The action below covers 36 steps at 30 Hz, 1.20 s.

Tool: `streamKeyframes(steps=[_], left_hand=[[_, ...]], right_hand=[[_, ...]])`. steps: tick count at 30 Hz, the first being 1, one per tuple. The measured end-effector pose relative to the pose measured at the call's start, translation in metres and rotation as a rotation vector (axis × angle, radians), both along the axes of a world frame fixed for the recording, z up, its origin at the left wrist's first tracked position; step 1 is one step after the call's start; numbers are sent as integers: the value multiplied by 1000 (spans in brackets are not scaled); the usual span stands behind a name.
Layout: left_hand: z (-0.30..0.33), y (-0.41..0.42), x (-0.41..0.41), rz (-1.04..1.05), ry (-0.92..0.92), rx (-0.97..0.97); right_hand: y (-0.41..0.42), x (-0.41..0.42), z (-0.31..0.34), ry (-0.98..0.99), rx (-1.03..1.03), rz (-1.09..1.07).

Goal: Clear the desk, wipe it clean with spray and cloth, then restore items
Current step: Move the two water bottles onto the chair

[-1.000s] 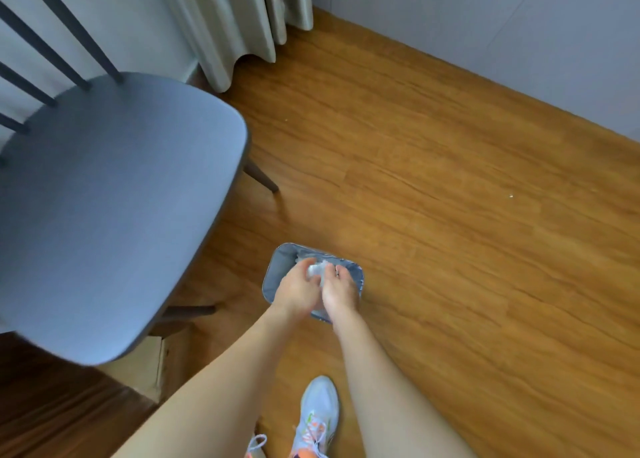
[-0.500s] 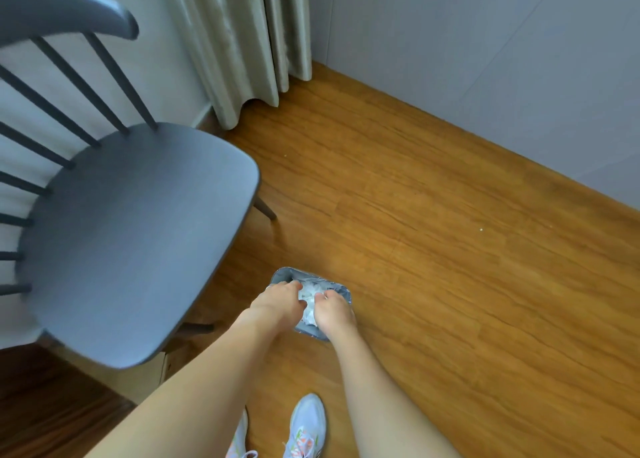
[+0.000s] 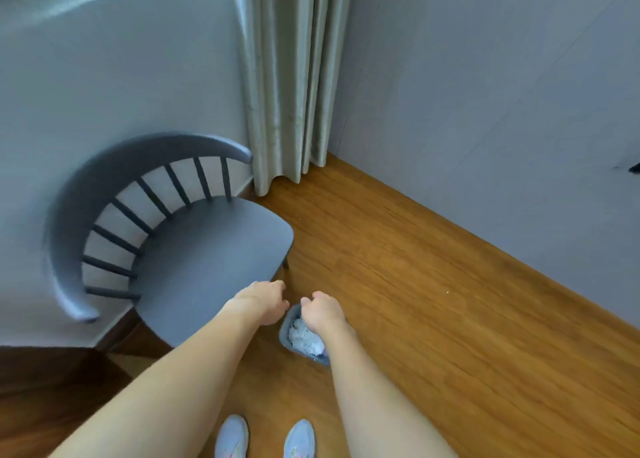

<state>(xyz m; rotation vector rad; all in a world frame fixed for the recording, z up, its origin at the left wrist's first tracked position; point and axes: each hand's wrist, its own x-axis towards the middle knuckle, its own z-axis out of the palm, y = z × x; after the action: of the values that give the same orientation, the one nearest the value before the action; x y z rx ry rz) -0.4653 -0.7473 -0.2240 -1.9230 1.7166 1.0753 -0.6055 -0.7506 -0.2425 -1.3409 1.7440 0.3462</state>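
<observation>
A small grey waste bin (image 3: pixel 286 333) stands on the wooden floor just right of the chair, with crumpled white paper (image 3: pixel 306 336) filling it. Both of my arms reach down over it. My left hand (image 3: pixel 261 301) hangs above the bin's left side, over the chair seat's front edge, with its fingers loosely curled downward and nothing in them. My right hand (image 3: pixel 322 310) hovers directly over the bin, partly hiding it, and is also loosely curled and empty. No spray bottle or cloth is in view.
A grey spindle-back chair (image 3: pixel 207 249) stands at the left against the wall. A dark wooden desk corner (image 3: pixel 52 388) shows at the lower left. Curtains (image 3: pixel 287 76) hang in the room's corner. My two shoes (image 3: pixel 265 438) are on the floor (image 3: pixel 450 319) below.
Both hands have lifted out of the bin and let go of the crumpled paper, which stays inside. My view has tilted up, bringing the chair back and curtains into sight.
</observation>
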Motion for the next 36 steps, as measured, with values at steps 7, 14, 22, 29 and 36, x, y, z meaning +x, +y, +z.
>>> streamKeyframes(steps=[7, 14, 22, 29, 36], left_hand=[[101, 41, 58, 143, -41, -57], [168, 87, 97, 278, -175, -107], [228, 173, 138, 521, -262, -131], [263, 264, 191, 803, -284, -205], [276, 380, 230, 957, -367, -191]], right_hand=[[24, 60, 118, 31, -94, 205], [39, 111, 174, 4, -174, 471], [82, 170, 225, -89, -245, 758], [156, 249, 254, -96, -319, 1055], [249, 317, 268, -116, -361, 1257]])
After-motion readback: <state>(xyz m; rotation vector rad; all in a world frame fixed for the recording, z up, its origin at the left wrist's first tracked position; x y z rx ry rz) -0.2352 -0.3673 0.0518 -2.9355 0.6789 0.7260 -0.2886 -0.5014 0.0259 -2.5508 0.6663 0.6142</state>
